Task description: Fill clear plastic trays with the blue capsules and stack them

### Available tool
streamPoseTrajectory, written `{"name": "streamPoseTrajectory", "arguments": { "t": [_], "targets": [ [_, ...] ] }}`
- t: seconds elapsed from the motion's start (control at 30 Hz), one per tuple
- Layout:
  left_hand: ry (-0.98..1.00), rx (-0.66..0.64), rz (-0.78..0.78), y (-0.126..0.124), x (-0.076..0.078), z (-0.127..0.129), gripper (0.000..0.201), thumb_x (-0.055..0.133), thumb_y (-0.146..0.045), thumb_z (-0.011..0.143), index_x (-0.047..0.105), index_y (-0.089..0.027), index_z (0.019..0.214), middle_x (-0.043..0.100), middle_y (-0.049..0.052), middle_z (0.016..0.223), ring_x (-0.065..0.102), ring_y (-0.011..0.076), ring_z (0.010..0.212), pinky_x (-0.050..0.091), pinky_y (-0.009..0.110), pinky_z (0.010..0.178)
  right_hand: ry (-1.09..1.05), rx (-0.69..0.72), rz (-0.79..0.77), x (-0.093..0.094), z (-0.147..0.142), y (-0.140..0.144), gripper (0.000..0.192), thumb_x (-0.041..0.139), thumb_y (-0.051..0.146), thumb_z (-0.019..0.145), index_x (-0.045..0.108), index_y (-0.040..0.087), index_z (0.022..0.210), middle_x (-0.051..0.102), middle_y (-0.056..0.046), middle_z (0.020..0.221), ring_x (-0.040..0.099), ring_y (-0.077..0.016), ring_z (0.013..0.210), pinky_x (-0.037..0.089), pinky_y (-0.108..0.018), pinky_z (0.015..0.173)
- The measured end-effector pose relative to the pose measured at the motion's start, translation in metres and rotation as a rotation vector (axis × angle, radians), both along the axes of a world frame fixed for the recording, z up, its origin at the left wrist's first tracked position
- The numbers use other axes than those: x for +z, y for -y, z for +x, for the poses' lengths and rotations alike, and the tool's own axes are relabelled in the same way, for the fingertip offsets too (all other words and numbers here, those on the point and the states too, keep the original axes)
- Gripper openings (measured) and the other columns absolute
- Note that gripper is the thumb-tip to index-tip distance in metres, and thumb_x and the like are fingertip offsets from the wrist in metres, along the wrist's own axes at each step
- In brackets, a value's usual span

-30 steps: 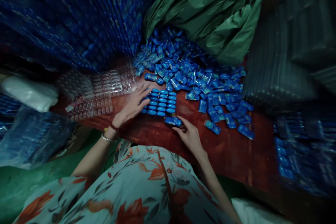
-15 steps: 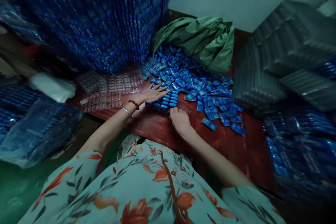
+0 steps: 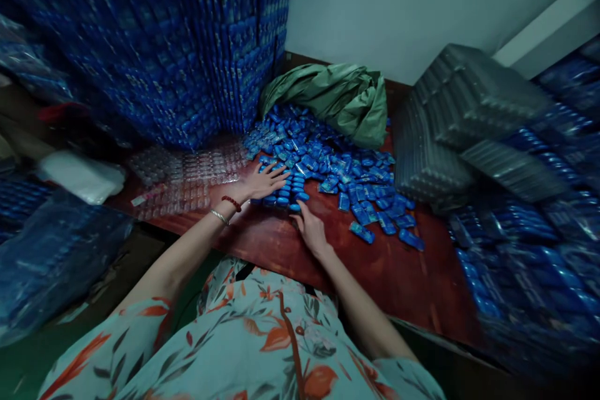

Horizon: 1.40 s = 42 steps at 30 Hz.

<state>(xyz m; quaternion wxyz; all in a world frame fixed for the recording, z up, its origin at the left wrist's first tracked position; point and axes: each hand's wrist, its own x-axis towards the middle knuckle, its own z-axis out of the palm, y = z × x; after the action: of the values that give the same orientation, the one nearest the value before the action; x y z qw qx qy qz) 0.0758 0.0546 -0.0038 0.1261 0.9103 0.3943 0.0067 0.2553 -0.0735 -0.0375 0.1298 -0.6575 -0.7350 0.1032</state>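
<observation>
2 arms [image 3: 180, 269] extended, left hand [image 3: 263, 184] splayed palm-down, right hand [image 3: 310, 228] half-curled

One head-worn view, facing forward and down, near both hands [image 3: 266, 184], above table [image 3: 375, 275]

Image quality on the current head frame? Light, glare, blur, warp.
Head view, lighting: dim, blue-green cast; head view, glare: only small glints, as on the clear trays; head view, blur: left hand, right hand and blue rows fairly clear, white bundle and right-edge blue packs smeared; head view, warp: edges look stretched.
</observation>
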Motion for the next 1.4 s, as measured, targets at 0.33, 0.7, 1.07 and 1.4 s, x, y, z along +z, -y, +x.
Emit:
{"name": "streamPoseTrajectory", "arguments": {
  "t": [0.33,0.7,1.07,1.4],
  "targets": [
    [0.06,0.052,0.198,0.022,-0.013,0.008,0.047,0.026,-0.044,0.096,0.026,-0.035,0.142,0.027,-0.002,0.151,0.025,0.0279,0.137,0.025,0.052,0.107,-0.647,-0.453,0.446,-0.026,0.0,0.014,0.051,0.033,0.038,0.093,0.031,0.017,0.14,0.048,-0.016,0.133,0.048,-0.0207,0.121,0.04,-0.04,0.098],
    [0.037,0.051,0.207,0.022,-0.014,0.011,0.049,0.027,-0.046,0.095,0.025,-0.034,0.142,0.029,0.0,0.15,0.023,0.0283,0.138,0.023,0.055,0.107,-0.711,-0.294,0.136,-0.039,0.038,-0.011,0.031,0.046,0.026,0.085,0.058,0.018,0.112,0.064,-0.011,0.107,0.061,-0.0192,0.097,0.049,-0.034,0.085],
    [0.016,0.05,0.152,0.034,-0.009,0.01,0.049,0.025,-0.045,0.095,0.026,-0.033,0.143,0.025,-0.001,0.151,0.022,0.0318,0.138,0.017,0.058,0.109,0.12,0.135,0.032,0.016,0.047,-0.003,0.035,0.035,0.005,0.086,0.053,0.012,0.115,0.064,-0.013,0.1,0.06,-0.0213,0.091,0.048,-0.034,0.082],
    [0.025,0.032,0.131,0.033,-0.012,0.009,0.048,0.024,-0.042,0.095,0.027,-0.033,0.143,0.024,-0.002,0.151,0.02,0.032,0.138,0.015,0.058,0.109,0.556,0.62,-0.138,0.066,0.015,-0.041,0.02,0.038,0.002,0.085,0.056,0.006,0.092,0.062,-0.014,0.077,0.062,-0.0213,0.07,0.046,-0.029,0.056]
  ]
}}
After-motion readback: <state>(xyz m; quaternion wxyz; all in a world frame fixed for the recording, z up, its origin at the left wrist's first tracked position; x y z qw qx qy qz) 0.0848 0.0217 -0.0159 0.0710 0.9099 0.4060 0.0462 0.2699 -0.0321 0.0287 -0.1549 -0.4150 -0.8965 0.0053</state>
